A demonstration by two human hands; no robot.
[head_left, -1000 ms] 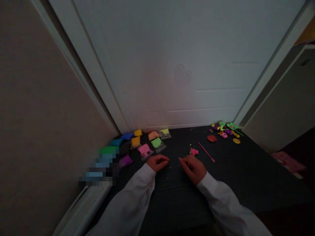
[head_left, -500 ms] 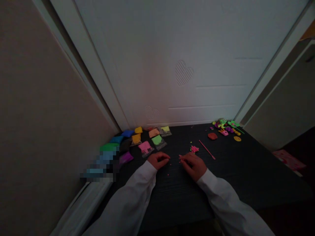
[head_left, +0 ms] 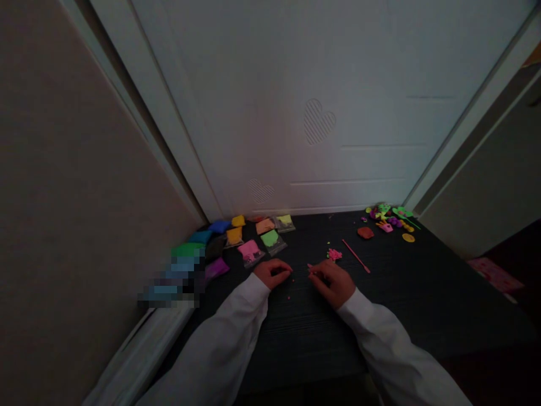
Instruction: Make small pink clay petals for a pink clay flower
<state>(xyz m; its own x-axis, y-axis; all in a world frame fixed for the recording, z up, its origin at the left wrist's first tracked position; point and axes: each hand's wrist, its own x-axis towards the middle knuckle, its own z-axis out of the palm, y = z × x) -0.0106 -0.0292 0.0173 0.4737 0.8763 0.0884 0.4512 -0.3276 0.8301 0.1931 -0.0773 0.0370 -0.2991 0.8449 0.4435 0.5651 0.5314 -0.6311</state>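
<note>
My left hand rests on the dark table, its thumb and fingers drawn together in a pinch. Whatever lies between those fingertips is too small and dim to make out. A short gap to the right, my right hand is also closed in a pinch. Something tiny and pinkish shows at its tips, but I cannot tell clay from fingertip. Between the hands lie a tiny pink crumb and another pink crumb. Just beyond my right hand sits a pink cluster of small clay pieces. A thin pink stick tool lies to its right.
Bags of coloured clay, among them a pink bag and a green bag, lie at the back left. A flat red lump, a yellow disc and several colourful clay figures lie back right. A white panel rises behind the table.
The view has tilted very slightly. Both hands stay in nearly the same place and pose, and the objects on the table have not visibly moved.
</note>
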